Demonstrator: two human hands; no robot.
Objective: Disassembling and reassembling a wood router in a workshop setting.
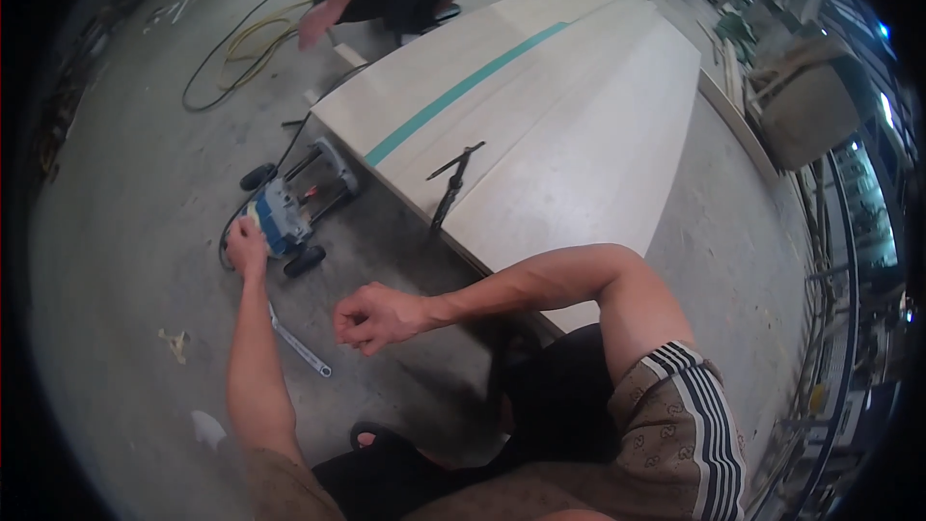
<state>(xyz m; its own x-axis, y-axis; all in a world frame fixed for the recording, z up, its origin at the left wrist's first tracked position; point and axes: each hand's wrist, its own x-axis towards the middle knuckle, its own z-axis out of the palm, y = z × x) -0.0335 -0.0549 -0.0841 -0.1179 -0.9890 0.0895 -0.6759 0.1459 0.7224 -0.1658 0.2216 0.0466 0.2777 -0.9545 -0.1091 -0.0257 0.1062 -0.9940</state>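
Observation:
A blue plunge router lies on its side on the concrete floor, its black knobs sticking out and its base turned toward the panel. My left hand is closed on the motor end of it; part of the grip is hidden. My right hand hangs above the floor to the right, thumb and fingers curled together. Whether something small sits in those fingers I cannot make out. Between my two arms, a combination wrench rests on the floor.
A large pale wooden panel with a green stripe stands ahead, a black clamp on its near edge. Beyond the router, another person's hand hangs beside coiled yellow hose. Timber and a brown seat are at right.

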